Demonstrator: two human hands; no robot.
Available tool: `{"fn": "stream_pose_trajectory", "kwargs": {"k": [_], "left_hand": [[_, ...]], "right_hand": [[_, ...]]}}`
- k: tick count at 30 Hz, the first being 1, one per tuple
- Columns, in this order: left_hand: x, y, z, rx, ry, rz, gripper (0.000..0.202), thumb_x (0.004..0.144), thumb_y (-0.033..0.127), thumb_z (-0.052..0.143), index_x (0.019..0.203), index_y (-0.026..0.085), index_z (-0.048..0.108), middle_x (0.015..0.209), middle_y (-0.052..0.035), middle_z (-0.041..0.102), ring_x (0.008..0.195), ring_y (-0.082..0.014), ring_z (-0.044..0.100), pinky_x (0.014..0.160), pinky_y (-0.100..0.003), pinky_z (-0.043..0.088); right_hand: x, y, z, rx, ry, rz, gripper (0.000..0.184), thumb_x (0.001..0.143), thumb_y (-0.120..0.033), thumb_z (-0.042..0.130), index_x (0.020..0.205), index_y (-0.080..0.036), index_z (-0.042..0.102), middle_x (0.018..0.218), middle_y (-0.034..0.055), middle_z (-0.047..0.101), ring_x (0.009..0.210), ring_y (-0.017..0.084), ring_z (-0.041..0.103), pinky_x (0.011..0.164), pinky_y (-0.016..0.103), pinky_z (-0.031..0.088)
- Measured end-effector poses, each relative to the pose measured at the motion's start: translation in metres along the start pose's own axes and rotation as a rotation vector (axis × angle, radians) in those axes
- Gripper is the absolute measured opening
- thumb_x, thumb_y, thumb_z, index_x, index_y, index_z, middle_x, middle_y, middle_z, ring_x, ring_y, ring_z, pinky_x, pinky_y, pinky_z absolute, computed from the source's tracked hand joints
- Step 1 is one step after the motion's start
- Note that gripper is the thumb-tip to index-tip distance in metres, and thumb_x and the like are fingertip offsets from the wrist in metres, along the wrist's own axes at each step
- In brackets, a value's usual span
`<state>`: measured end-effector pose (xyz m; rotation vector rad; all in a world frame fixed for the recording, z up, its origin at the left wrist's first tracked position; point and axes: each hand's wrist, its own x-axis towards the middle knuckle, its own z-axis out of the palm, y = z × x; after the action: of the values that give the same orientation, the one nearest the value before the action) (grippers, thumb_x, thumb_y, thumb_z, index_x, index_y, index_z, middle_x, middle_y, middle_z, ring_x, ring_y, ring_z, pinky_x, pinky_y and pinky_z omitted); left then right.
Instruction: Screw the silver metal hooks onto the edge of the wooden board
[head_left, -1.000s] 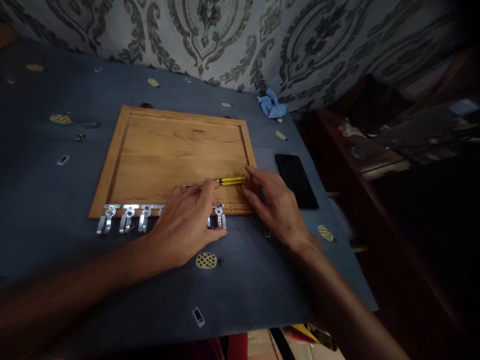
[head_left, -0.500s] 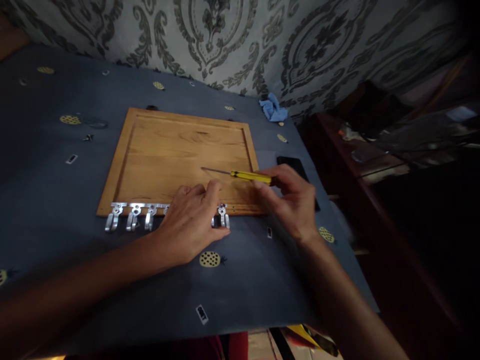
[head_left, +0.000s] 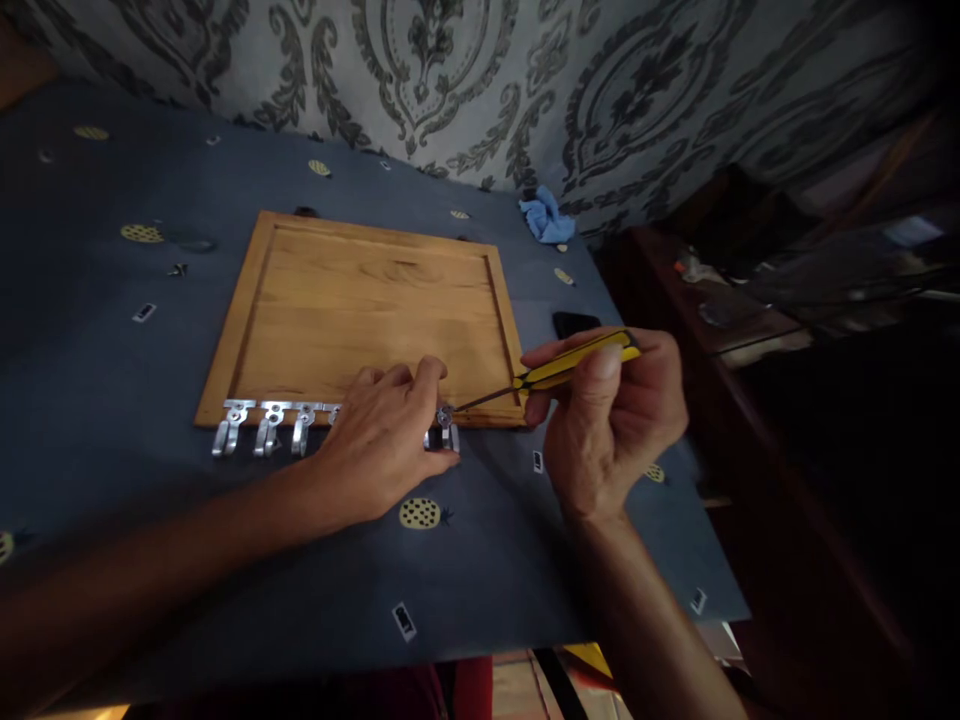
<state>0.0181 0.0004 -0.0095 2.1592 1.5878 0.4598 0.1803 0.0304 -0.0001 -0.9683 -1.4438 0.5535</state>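
A framed wooden panel (head_left: 375, 305) lies flat, with a silver metal hook rail (head_left: 304, 425) along its near edge. My left hand (head_left: 379, 430) is over the right part of the rail, fingers on top and thumb at the near edge, pressing it against the wood and hiding its middle hooks. In my right hand (head_left: 619, 430) is a yellow-and-black screwdriver (head_left: 562, 370), gripped by the handle. Its shaft slants down to the left, and the tip is at the rightmost hook of the rail. Whether the tip sits in a screw head is too small to tell.
A blue tablecloth (head_left: 300, 590) with printed pineapples covers the table. Small metal pieces (head_left: 178, 270), perhaps screws, lie left of the panel. A crumpled blue cloth (head_left: 547, 215) and a black flat object (head_left: 575, 323) lie to the right. Dark furniture (head_left: 675, 270) stands beyond the table's right edge.
My right hand has turned and shifted right, tilting the screwdriver so its tip moved from above the panel down to the rightmost hook. My left hand stays on the rail.
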Motion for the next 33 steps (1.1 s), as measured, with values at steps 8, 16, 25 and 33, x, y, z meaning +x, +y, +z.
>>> {"fn": "stream_pose_trajectory", "kwargs": {"k": [8,16,25,33], "left_hand": [[-0.001,-0.001,0.001,-0.010,0.007,0.001,0.056,0.078,0.033,0.079,0.119,0.019,0.044,0.104,-0.0065,0.072,0.111,-0.0320,0.064,0.093,-0.046,0.046],[-0.001,-0.003,0.003,0.019,0.023,0.018,0.056,0.078,0.035,0.079,0.118,0.018,0.045,0.105,-0.0073,0.071,0.107,-0.0321,0.065,0.091,-0.046,0.046],[-0.001,-0.001,0.001,0.042,0.029,0.018,0.057,0.078,0.035,0.079,0.121,0.018,0.044,0.106,-0.0082,0.071,0.108,-0.0329,0.065,0.090,-0.045,0.046],[0.000,-0.002,0.001,0.018,0.019,0.034,0.054,0.080,0.034,0.076,0.120,0.016,0.045,0.105,-0.0107,0.069,0.104,-0.0337,0.064,0.090,-0.048,0.046]], "right_hand": [[0.000,-0.001,0.000,0.074,0.028,0.016,0.022,0.097,-0.046,0.058,0.089,-0.025,0.056,0.079,-0.0016,0.067,0.045,0.008,0.052,0.037,0.024,0.040],[-0.003,0.004,0.000,-0.054,-0.037,0.023,0.020,0.099,-0.046,0.050,0.092,-0.028,0.053,0.083,0.0007,0.067,0.048,0.010,0.054,0.041,0.026,0.042],[0.002,-0.011,-0.003,0.033,-0.225,0.057,0.017,0.094,-0.042,0.063,0.105,-0.028,0.064,0.088,0.0006,0.068,0.051,0.010,0.059,0.041,0.025,0.049],[0.013,-0.025,0.001,0.038,-0.384,0.093,0.015,0.088,-0.036,0.071,0.086,-0.023,0.063,0.094,-0.0010,0.074,0.046,0.006,0.055,0.039,0.021,0.050]]}}
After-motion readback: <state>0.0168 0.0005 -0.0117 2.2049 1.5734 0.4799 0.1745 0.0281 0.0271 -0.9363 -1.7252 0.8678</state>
